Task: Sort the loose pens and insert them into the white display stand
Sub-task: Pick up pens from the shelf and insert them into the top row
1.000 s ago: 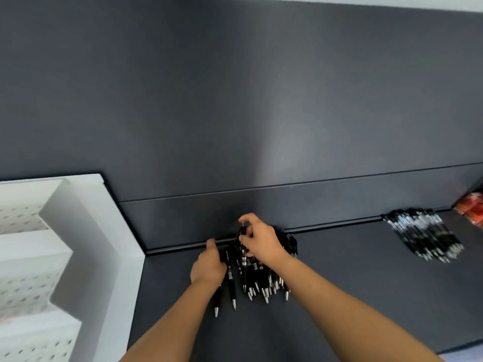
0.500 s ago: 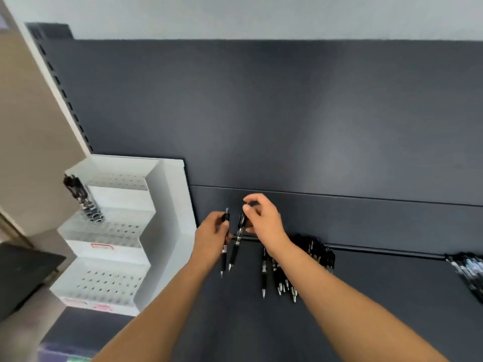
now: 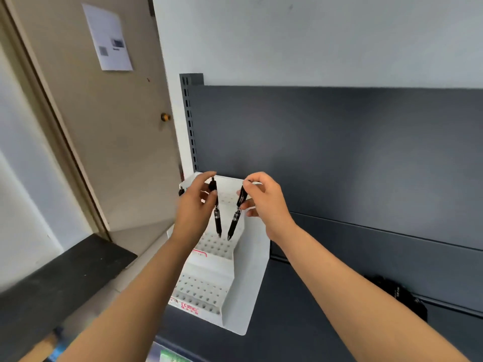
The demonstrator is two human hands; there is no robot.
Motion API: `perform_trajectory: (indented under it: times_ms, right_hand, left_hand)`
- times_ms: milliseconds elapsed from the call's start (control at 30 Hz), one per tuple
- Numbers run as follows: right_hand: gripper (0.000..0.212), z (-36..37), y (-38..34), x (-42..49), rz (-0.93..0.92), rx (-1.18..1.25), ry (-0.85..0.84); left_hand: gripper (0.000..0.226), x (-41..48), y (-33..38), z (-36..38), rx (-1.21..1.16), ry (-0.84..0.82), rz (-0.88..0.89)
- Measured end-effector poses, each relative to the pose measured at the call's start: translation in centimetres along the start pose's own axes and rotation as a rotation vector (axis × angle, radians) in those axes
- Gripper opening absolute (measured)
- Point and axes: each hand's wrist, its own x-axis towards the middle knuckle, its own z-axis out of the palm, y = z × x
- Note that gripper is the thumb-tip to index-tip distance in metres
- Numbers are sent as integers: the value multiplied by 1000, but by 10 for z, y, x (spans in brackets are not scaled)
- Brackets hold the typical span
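On the door (image 3: 117, 152) at far left a paper notice (image 3: 111, 39) is seen; its print and square code cannot be read. At centre, one black pen (image 3: 217, 220) is gripped tip down by the left hand (image 3: 193, 207), and a second black pen (image 3: 235, 218) is pinched by the right hand (image 3: 264, 202). Both tips are held over the middle of three holed tiers of the white display stand (image 3: 251, 283), whose red labels are blurred. Loose pens (image 3: 397, 293), too blurred to be counted, are heaped on the shelf (image 3: 313, 322) at right.
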Motion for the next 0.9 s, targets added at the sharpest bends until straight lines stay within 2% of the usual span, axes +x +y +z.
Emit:
perform_trajectory:
  times_ms: [200, 533, 733, 900]
  right_hand:
    - [14, 43, 2, 23, -64, -71, 96]
    - [13, 73, 16, 40, -108, -156, 230]
    - [13, 78, 24, 49, -88, -222, 214]
    - [13, 88, 31, 59, -106, -283, 181]
  left_hand:
    - [22, 42, -36, -40, 132, -14, 4]
    - [23, 71, -81, -33, 381, -95, 216]
    - [19, 68, -100, -23, 563, -194, 257]
    - [11, 69, -106, -27, 590, -134, 305]
